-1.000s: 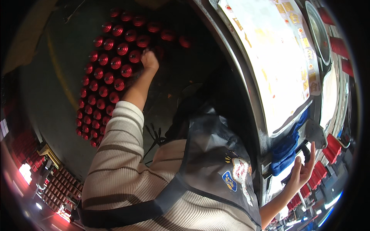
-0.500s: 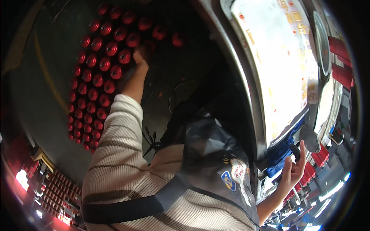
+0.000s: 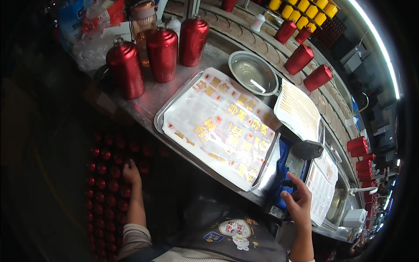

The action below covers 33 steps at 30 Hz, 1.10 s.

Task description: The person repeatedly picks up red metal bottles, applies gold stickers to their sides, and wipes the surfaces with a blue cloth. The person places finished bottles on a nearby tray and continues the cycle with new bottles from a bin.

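Note:
My left hand [image 3: 132,171] is down at the left, low among rows of red bottles [image 3: 112,186] packed upright beside the bench. Its fingers are curled closed; what they hold, if anything, is lost in the dark. My right hand [image 3: 299,198] is raised by the bench edge, fingers apart, with a black covering on one finger. Beside it lie a blue cloth [image 3: 279,185] and a grey flat-headed tool [image 3: 307,149]. A metal tray [image 3: 159,114] holds a white sheet of gold and red decals [image 3: 233,126]. Three glossy red bottles [image 3: 162,54] stand beyond the tray.
A metal bowl [image 3: 253,72] of clear liquid sits behind the tray, near a stack of striped sheets [image 3: 299,109]. A slatted conveyor [image 3: 262,41] carries spaced red bottles. Plastic bags [image 3: 102,17] and a clear drinking bottle [image 3: 144,26] crowd the far left; yellow bottles [image 3: 305,11] stand farther back.
My view has swung up and right, bringing the bench and conveyor into sight. My left hand remains low by the packed red bottles. My right hand stays near the blue cloth, fingers still apart.

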Each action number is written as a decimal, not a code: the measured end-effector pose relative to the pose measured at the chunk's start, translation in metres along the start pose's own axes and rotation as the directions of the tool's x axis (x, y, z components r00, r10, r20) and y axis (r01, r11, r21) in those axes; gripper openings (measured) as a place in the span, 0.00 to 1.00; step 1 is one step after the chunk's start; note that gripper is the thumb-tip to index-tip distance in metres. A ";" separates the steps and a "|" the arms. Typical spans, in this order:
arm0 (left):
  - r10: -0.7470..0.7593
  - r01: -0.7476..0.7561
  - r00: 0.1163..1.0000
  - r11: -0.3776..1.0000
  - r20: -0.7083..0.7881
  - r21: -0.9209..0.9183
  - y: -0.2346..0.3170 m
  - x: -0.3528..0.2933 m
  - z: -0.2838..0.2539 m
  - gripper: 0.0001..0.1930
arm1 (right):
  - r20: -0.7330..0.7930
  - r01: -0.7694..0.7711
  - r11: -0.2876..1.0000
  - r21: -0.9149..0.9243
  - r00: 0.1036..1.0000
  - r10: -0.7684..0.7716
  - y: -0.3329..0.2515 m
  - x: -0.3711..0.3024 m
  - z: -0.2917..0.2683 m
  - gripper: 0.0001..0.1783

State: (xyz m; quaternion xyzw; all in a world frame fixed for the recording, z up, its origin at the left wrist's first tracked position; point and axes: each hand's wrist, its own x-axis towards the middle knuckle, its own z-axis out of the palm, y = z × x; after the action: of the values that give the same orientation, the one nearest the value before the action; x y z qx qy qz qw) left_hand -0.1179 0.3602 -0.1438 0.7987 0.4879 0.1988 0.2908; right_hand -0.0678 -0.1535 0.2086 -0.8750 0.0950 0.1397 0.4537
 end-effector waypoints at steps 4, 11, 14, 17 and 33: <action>0.143 -0.312 0.949 0.567 -0.283 -0.762 0.137 0.027 -0.083 0.09 | -0.021 0.216 0.957 0.191 0.976 -0.216 0.002 0.016 0.009 0.29; 0.575 -0.821 0.571 0.374 -0.586 -0.432 0.389 0.030 -0.123 0.09 | -0.049 0.269 0.920 0.285 0.963 -0.267 0.021 0.021 -0.023 0.29; 0.725 -0.740 0.541 0.169 -0.427 -0.651 0.460 0.033 -0.080 0.15 | -0.145 0.357 0.884 0.301 0.934 -0.328 0.040 0.029 -0.030 0.29; 0.697 -0.793 0.586 0.598 -0.413 -0.117 0.519 0.065 -0.031 0.41 | -0.145 0.322 0.883 0.342 0.946 -0.289 0.046 0.028 -0.034 0.28; 0.932 -0.634 0.361 0.264 0.024 -0.726 0.518 -0.093 -0.127 0.22 | -0.066 0.256 0.879 0.401 0.966 -0.251 0.072 0.024 -0.045 0.31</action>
State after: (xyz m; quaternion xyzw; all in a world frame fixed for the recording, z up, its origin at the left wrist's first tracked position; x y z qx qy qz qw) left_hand 0.1083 0.1279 0.2898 0.8117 -0.1719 0.2712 0.4878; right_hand -0.0588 -0.2320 0.1702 -0.7671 0.0093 0.0513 0.6394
